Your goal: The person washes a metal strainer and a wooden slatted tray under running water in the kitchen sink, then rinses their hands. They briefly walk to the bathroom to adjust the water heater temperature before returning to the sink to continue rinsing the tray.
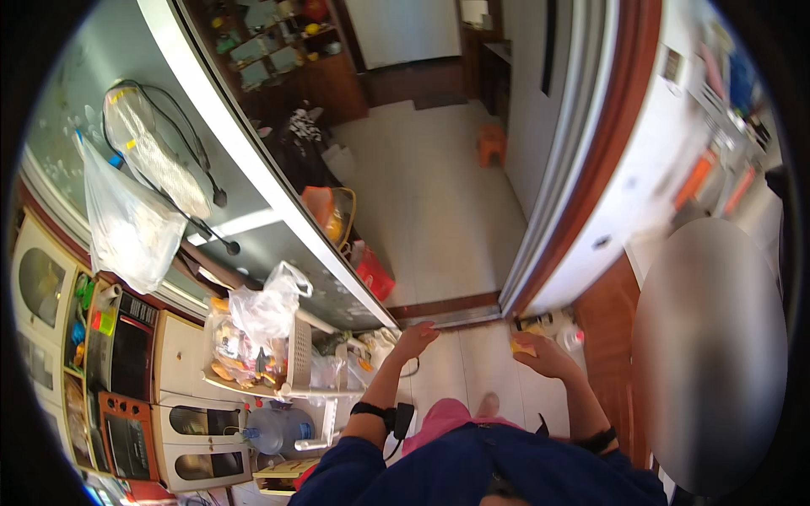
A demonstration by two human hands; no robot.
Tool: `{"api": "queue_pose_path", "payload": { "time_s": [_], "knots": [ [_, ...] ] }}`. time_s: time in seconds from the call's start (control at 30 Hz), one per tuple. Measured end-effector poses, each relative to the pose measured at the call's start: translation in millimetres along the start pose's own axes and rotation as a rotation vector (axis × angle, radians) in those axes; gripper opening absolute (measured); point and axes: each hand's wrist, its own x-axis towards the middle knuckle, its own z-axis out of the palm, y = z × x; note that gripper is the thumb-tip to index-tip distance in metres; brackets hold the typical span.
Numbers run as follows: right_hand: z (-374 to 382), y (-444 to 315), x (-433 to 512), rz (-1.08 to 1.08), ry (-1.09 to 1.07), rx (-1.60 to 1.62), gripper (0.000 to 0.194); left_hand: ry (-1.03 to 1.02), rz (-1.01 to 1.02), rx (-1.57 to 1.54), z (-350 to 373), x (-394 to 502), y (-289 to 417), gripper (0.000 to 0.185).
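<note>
My left hand (416, 341) is held out in front of me over the floor near the doorway, with its fingers apart and nothing in it. In my right hand (543, 356) is a small yellow-orange thing (521, 348), mostly covered by the fingers; its kind cannot be told. Dark straps sit on both forearms, and a black device with a cable hangs at the left one. Between the hands lie pale floor tiles (468, 360) and the metal door track (452, 319).
A rack (300, 357) with bags stands at the left, near a large water bottle (278, 430). White plastic bags (136, 228) hang on the sliding door. Bottles (573, 338) stand by the right wall. A large blurred oval covers the far right. Beyond the doorway is an orange stool (492, 145).
</note>
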Motion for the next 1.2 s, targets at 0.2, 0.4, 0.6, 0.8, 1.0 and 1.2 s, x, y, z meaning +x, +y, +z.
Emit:
{"api": "queue_pose_path", "payload": {
  "time_s": [0.2,0.4,0.6,0.8,1.0,1.2],
  "knots": [
    [-30.9,-54.5,251.9,-0.406,-0.317,-0.014,0.048,0.204,-0.141,-0.450,-55.4,98.0,-2.9,0.043],
    [-50.7,6.2,494.8,-0.274,-0.535,-0.088,0.052,0.258,-0.220,-0.721,-141.3,247.0,16.6,0.043],
    [-133.1,97.5,628.8,-0.022,-0.320,-0.382,0.056,0.326,-0.161,-0.578,-226.1,436.0,60.3,0.044],
    [-210.6,167.1,696.0,0.292,-0.396,-0.264,0.053,0.185,-0.168,-0.609,-294.6,600.7,72.7,0.044],
    [-297.3,254.6,867.9,0.379,-0.227,0.077,0.046,0.209,-0.209,-0.089,-365.6,769.9,9.7,0.048],
    [-352.9,157.0,1151.5,0.067,-0.259,-0.029,0.019,0.261,-0.568,0.316,-495.6,839.7,14.8,0.046]
  ]
}}
